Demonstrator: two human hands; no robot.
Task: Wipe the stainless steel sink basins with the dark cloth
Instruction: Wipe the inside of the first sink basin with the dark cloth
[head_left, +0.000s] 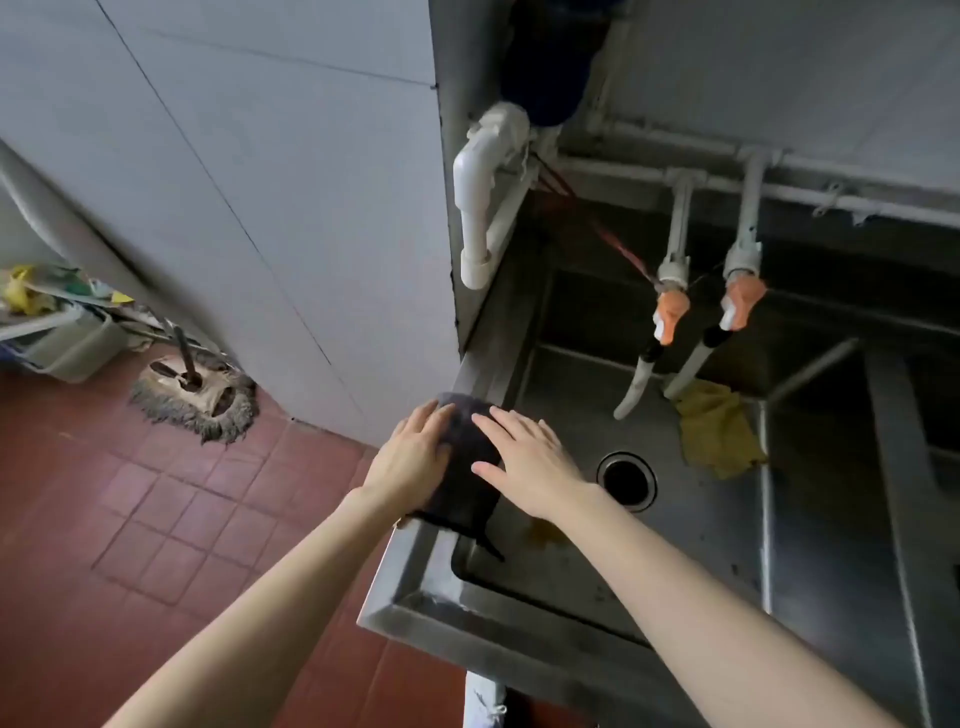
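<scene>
The dark cloth (464, 470) is draped over the left rim of the stainless steel sink (415, 582), one corner hanging down into the left basin (675, 551). My left hand (413, 457) lies flat on the cloth's outer side, over the rim's edge. My right hand (527, 460) presses flat on the cloth's inner side, fingers spread. A round drain hole (626, 477) sits in the basin floor just right of my right hand. A second basin (852, 545) lies to the right behind a divider.
A yellow rag (719, 428) lies at the back of the left basin. Two taps with orange handles (670, 312) (740, 301) hang over it. A white drain pipe (478, 208) runs down the wall corner. A mop head (200, 397) and a bin (78, 338) rest on the red tile floor.
</scene>
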